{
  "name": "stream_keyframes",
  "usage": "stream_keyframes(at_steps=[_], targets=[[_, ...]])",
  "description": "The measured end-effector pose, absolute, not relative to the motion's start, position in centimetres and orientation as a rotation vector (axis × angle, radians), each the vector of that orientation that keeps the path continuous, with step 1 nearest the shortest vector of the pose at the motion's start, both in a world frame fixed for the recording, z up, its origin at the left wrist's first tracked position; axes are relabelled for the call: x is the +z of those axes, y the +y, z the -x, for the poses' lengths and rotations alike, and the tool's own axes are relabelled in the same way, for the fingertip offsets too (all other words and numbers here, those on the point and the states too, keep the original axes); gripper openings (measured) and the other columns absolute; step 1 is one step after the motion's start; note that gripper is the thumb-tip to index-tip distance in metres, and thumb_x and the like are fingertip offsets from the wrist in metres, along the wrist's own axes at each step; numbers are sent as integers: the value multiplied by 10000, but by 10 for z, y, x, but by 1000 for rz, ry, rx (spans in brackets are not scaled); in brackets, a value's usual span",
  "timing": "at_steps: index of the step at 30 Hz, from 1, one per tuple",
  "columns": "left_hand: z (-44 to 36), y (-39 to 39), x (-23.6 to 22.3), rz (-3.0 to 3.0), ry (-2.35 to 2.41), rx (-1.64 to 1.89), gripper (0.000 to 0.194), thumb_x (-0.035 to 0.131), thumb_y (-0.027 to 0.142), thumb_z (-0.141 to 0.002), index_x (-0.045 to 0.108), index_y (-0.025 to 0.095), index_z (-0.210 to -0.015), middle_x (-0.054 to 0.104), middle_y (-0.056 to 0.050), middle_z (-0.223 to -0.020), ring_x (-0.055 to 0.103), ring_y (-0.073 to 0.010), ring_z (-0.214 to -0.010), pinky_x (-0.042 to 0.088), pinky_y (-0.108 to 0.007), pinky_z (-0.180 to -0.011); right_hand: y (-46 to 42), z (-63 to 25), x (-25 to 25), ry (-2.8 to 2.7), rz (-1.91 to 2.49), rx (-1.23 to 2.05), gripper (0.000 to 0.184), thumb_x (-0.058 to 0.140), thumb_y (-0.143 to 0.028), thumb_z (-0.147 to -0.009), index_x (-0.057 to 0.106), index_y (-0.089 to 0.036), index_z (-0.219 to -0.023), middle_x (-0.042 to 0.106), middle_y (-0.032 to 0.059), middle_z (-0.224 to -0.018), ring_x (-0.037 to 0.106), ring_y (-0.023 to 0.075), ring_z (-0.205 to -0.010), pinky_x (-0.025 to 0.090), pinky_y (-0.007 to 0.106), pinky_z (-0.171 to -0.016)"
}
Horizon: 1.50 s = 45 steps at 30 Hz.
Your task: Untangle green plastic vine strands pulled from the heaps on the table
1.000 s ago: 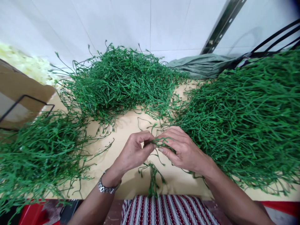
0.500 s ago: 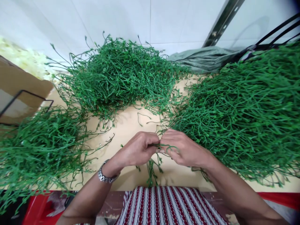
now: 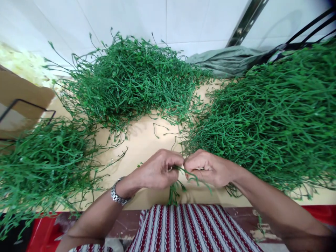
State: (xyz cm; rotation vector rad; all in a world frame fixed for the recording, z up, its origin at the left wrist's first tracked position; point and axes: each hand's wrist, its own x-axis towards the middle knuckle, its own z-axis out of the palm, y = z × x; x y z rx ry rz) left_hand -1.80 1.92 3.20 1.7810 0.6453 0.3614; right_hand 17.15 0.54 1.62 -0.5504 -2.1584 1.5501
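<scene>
My left hand (image 3: 161,169), with a metal-banded watch (image 3: 119,192) on its wrist, is closed around a few thin green stems with bud-like tips (image 3: 173,194). Some of their ends hang below the fist, and others stick out to the right past my right fingers. My right hand (image 3: 210,168) is closed with thumb and fingers pressed together, right beside the left fist. What it pinches is hidden. Both hands are above the tabletop (image 3: 141,140), near its front edge.
Tangled heaps of the same stems lie at the left (image 3: 52,161), the back (image 3: 131,77) and the right (image 3: 275,122). A cardboard box (image 3: 23,94) stands at the far left, and a grey-green cloth (image 3: 225,59) lies by the tiled wall (image 3: 126,17).
My right hand has shifted slightly right and turned, its fingers now more curled. The stem ends from my left hand reach further right and lower. The view has moved a little.
</scene>
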Motion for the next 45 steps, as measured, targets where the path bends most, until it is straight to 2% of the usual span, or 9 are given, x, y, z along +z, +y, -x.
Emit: stream_keyframes(at_steps=[3, 7, 13, 18, 21, 25, 32, 38, 45], targets=[[25, 26, 33, -1737, 731, 446, 150, 474, 42, -659, 456, 142, -549, 382, 42, -547, 355, -79, -527, 274, -213, -491, 7, -182, 19, -2120, 599, 1605, 286, 467, -288, -879, 515, -147, -635, 427, -36, -542, 392, 70, -497, 281, 201, -479], [33, 32, 28, -1583, 756, 554, 73, 546, 173, -745, 594, 119, -743, 511, -4, -666, 436, -94, -592, 345, -221, -550, 11, -188, 25, -2004, 820, 1251, 201, 434, -245, -905, 556, -149, -777, 499, -7, -649, 459, 85, -588, 344, 203, -537], [29, 31, 19, -1432, 819, 718, 110, 592, 231, -746, 599, 122, -743, 481, 11, -639, 386, -71, -522, 320, -203, -491, 10, -171, 23, -1976, 1016, 901, 145, 388, -185, -912, 531, -169, -896, 469, -11, -704, 429, 87, -609, 347, 210, -572], [25, 25, 18, -1445, 879, 860, 61, 575, 178, -753, 595, 130, -721, 503, 1, -677, 463, -91, -587, 368, -213, -540, 5, -155, 15, -2024, 1024, 937, 138, 479, -207, -870, 489, -176, -1004, 416, -54, -631, 368, 76, -520, 322, 197, -511], [22, 23, 17, -1467, 910, 914, 48, 580, 148, -745, 599, 137, -703, 500, -1, -679, 481, -102, -620, 383, -220, -558, 4, -150, 9, -1999, 1060, 886, 176, 561, -239, -827, 503, -176, -981, 493, -27, -702, 443, 90, -591, 359, 206, -556], [21, 21, 19, -1595, 904, 891, 79, 564, 141, -771, 621, 137, -717, 517, -9, -645, 494, -120, -638, 409, -245, -606, 4, -148, 5, -2000, 1017, 804, 28, 510, -176, -846, 531, -167, -829, 534, 14, -735, 499, 125, -692, 385, 237, -625], [31, 4, 32, -1839, 1250, 1339, 268, 561, 121, -774, 586, 223, -1021, 564, -43, -980, 524, -174, -900, 407, -312, -838, 7, -154, 7, -1987, 978, 720, 45, 487, -159, -863, 531, -163, -851, 527, 18, -734, 489, 129, -698, 387, 241, -632], [20, -3, 15, -1614, 1200, 952, 116, 581, 189, -774, 578, 157, -886, 587, -40, -856, 533, -152, -804, 420, -268, -731, 6, -152, 5, -1994, 925, 709, 52, 483, -179, -876, 533, -167, -883, 520, 25, -756, 485, 133, -705, 386, 243, -616], [12, 4, 0, -1214, 1032, 948, 121, 619, 202, -705, 511, 151, -689, 456, 44, -555, 381, -72, -500, 310, -195, -468, 6, -153, 2, -1978, 920, 800, 89, 504, -216, -872, 544, -161, -815, 510, 14, -726, 470, 122, -674, 374, 234, -598]])
